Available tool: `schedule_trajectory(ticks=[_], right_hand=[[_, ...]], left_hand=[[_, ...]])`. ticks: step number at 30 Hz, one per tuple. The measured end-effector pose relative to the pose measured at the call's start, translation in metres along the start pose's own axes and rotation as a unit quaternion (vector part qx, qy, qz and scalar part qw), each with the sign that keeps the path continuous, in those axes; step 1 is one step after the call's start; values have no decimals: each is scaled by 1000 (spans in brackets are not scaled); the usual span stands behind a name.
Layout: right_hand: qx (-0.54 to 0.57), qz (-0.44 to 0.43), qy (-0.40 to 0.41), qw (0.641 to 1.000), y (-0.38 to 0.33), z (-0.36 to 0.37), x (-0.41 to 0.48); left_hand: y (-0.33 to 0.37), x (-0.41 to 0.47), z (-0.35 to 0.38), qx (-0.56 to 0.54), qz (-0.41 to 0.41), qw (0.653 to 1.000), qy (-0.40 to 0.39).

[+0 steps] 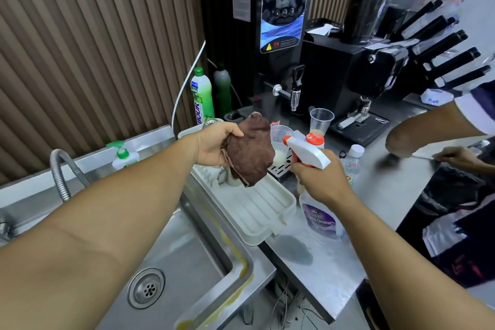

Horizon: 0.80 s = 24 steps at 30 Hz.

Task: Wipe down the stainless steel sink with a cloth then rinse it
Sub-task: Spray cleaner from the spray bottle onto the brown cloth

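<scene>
Left hand [214,146]: my fingers are curled tight round the brown cloth [250,155], bunched into a wad and held up beyond the far right corner of the sink [187,257], facing the nozzle.
Right hand [318,179]: clasps the neck of the spray bottle [310,154], right of the sink; the nozzle points at the cloth, likely to dampen it before wiping.
Cloth: clear of the sink, not touching it.
Sink: under my left forearm; yellowish streak [235,252] along its right rim. I judge wiping not begun.
Drying tray [262,209]: just right of the sink, beneath the cloth.
Faucet hose [60,169]: behind the sink's left side, at hand for rinsing.
</scene>
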State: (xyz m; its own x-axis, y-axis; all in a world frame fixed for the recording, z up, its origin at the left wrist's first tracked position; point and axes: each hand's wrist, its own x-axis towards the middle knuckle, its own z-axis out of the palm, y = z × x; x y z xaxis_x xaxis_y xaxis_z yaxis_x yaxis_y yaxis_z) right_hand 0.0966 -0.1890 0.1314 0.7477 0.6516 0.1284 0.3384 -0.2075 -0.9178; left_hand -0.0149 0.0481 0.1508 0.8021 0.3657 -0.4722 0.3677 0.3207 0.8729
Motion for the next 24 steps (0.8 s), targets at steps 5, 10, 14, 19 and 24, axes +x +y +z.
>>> schedule_trajectory(ticks=[5, 10, 14, 19, 24], right_hand=[[-29, -9, -26, 999, 2, 1, -3], [-32, -4, -29, 999, 1, -2, -5], [-54, -30, -40, 997, 0, -3, -4], [-53, -34, -31, 998, 0, -2, -5], [-23, -22, -23, 999, -4, -5, -4]], left_hand=[[6, -8, 5, -35, 21, 999, -1], [12, -13, 5, -53, 34, 998, -1], [15, -18, 10, -82, 43, 996, -7], [16, -18, 12, -115, 55, 992, -14], [19, -22, 15, -122, 62, 991, -14]])
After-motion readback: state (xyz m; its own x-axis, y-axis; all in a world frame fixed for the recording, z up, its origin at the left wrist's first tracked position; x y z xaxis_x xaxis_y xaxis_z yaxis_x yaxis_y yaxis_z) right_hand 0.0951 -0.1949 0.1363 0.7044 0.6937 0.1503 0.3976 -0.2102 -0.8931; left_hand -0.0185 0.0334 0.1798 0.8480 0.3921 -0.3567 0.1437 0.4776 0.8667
